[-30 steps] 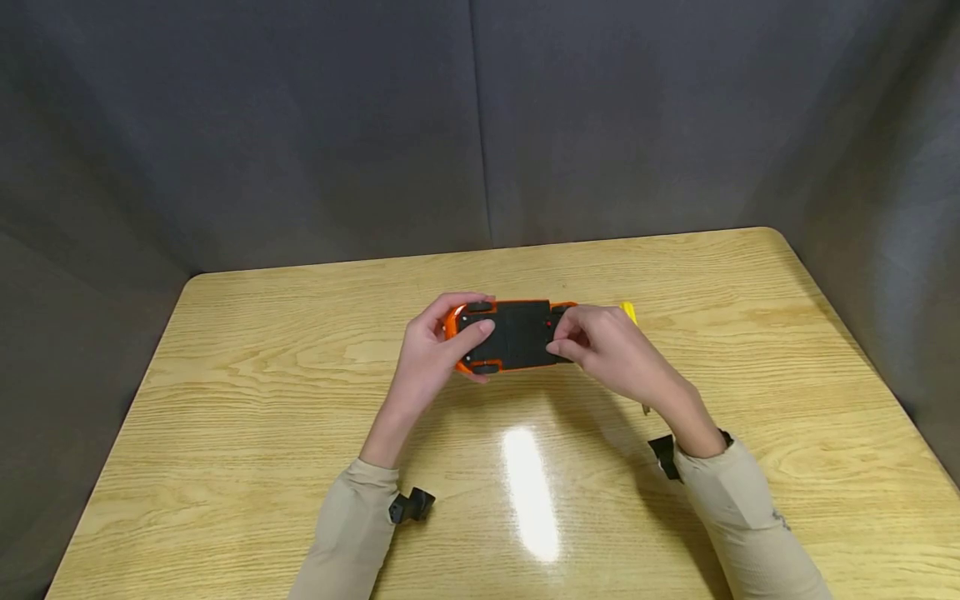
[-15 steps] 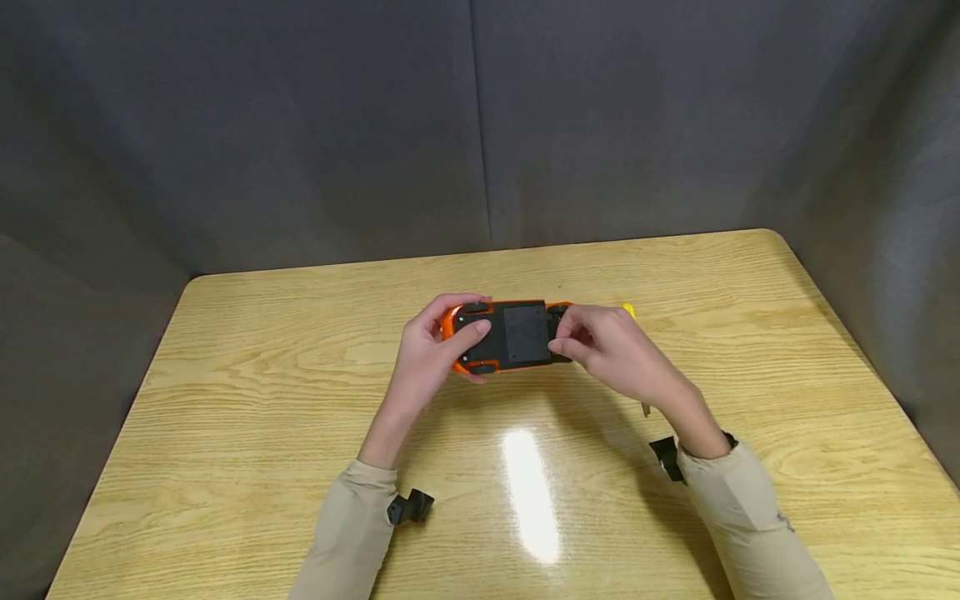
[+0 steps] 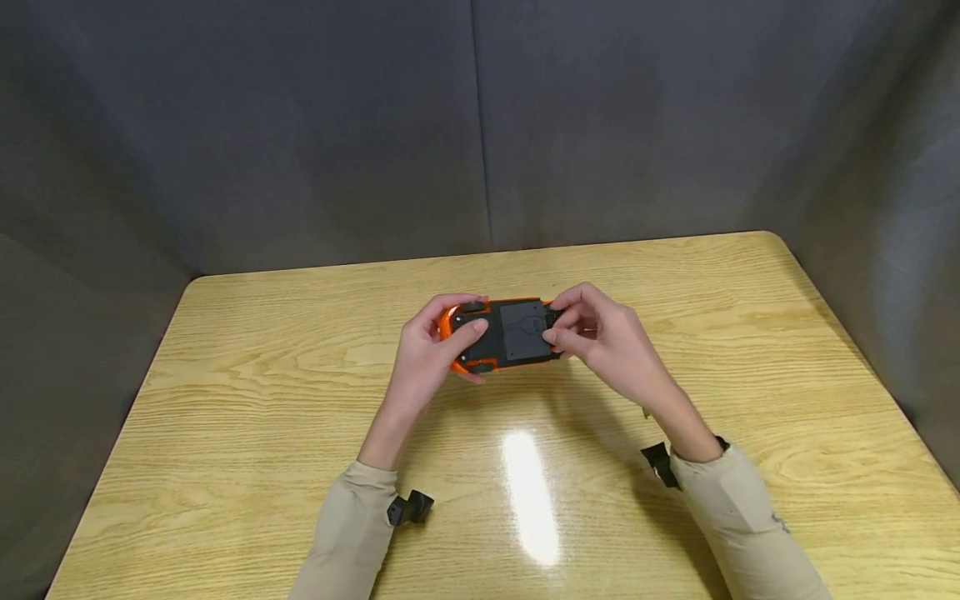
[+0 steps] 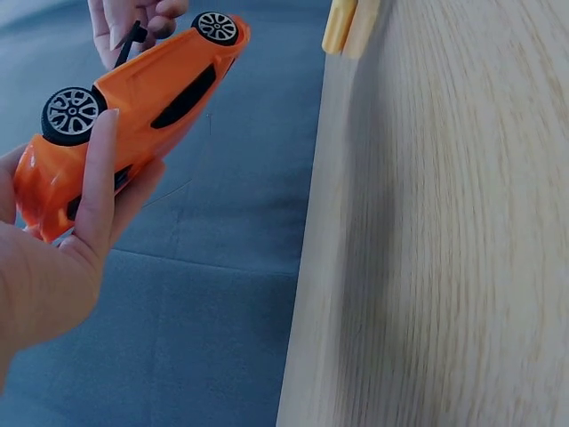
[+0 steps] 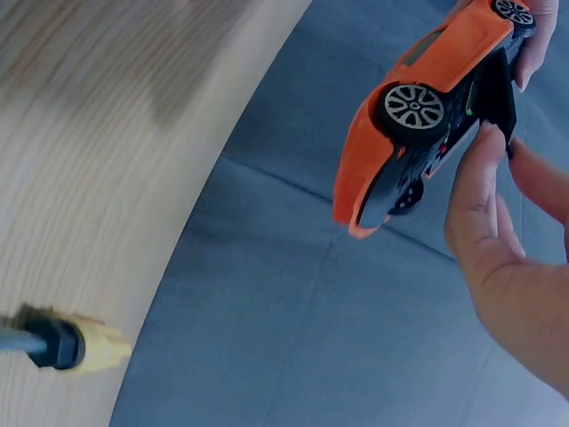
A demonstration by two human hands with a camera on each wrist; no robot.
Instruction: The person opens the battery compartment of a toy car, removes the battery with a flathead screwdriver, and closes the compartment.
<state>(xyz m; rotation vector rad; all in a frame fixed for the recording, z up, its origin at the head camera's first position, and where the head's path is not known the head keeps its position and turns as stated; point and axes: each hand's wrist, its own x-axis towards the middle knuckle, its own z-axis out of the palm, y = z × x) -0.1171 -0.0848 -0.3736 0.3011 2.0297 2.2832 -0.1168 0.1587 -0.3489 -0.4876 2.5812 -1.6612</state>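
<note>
An orange toy car is held up over the table with its black underside facing up. My left hand grips one end of it, the thumb lying on the underside. With thumb and fingers my right hand pinches the edge of a black battery cover near the other end. In the right wrist view the cover is tilted up from the chassis, with a dark opening under it. A screwdriver with a yellow and black handle lies on the table, mostly hidden behind my right hand in the head view.
The wood-grain table reaches out on both sides and shows a bright glare patch in front. Dark grey fabric panels stand behind it and at the sides. Small black wrist cameras sit at both sleeves.
The battery cover has lifted at its right edge and tilted up. My right fingers have shifted and spread to pinch that edge. The left hand keeps its grip on the car.
</note>
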